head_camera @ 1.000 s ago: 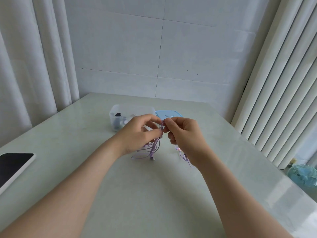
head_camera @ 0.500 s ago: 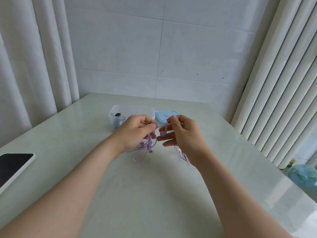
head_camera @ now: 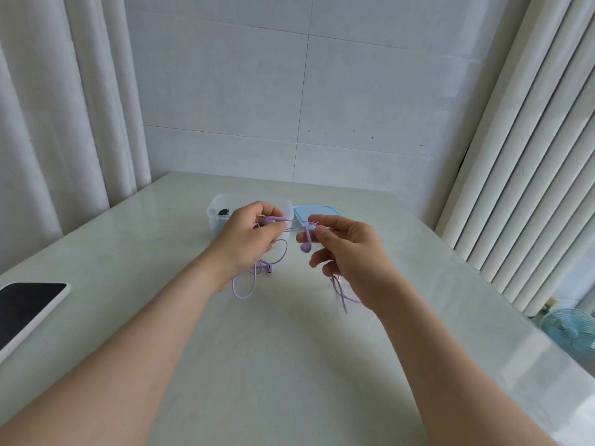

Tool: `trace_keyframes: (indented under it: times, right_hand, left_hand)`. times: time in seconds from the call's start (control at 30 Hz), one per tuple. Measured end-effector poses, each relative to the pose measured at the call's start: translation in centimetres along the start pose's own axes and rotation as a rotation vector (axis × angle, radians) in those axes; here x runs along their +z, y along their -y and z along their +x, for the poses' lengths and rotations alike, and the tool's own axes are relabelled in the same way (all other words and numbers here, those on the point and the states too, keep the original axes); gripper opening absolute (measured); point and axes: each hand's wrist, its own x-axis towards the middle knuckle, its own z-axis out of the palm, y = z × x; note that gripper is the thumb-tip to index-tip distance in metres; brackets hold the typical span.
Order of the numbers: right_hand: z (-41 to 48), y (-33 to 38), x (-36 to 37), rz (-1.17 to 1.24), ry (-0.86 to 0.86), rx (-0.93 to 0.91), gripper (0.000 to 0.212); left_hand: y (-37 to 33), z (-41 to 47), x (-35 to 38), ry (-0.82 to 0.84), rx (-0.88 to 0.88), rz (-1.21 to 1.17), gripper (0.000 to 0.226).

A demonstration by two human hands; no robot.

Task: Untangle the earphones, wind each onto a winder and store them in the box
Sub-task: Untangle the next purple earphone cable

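Untangling was judged in hand: purple earphones [head_camera: 269,268] were gripped by the left hand [head_camera: 249,239], one strand pinched by the right hand [head_camera: 351,252]. Next, gentle parting of loops was judged needed.

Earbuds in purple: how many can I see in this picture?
2 plainly: one earbud hangs from the right hand, a second earbud hangs under the left hand. A purple piece pinched in the left hand may be a third; more may be hidden.

home room, white curtains [head_camera: 74,117], tiled wall [head_camera: 289,91], pale table [head_camera: 257,349]
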Motion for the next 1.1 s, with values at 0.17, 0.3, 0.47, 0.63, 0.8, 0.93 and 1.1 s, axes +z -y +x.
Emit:
trace_keyframes:
  times: [0.17,0.3,0.47,0.63,0.8,0.93,1.1]
  right_hand:
    - [0.1,-0.4,0.1,-0.23,-0.13,-0.095,0.015]
    - [0.5,-1.0,0.1,-0.385,-0.225,-0.189,0.013]
    - [0.7,-1.0,0.0,-0.422,-0.214,-0.176,0.014]
    - [0.7,-1.0,0.2,-0.518,-0.208,-0.161,0.022]
    - [0.3,-0.7,0.2,-0.465,-0.179,-0.191,0.021]
    - [0.1,-0.5,0.5,-0.421,-0.147,-0.199,0.021]
    - [0.4,-0.7,0.5,-0.427,-0.25,-0.193,0.026]
  left_hand:
    - [0.2,-0.1,-0.2,-0.053,0.036,0.006,0.015]
    - [0.0,-0.3,0.1,-0.119,0.072,0.1,0.019]
    - [-0.3,-1.0,0.0,0.024,0.106,0.115,0.015]
    - [0.1,-0.7,0.1,0.054,0.121,0.121,0.007]
    - [0.0,-0.2,-0.2,0.03,0.06,0.051,0.026]
    - [0.0,-0.1,-0.4,-0.013,0.047,0.065,0.032]
    - [-0.2,-0.4,-0.2,0.004,0.093,0.098,0.019]
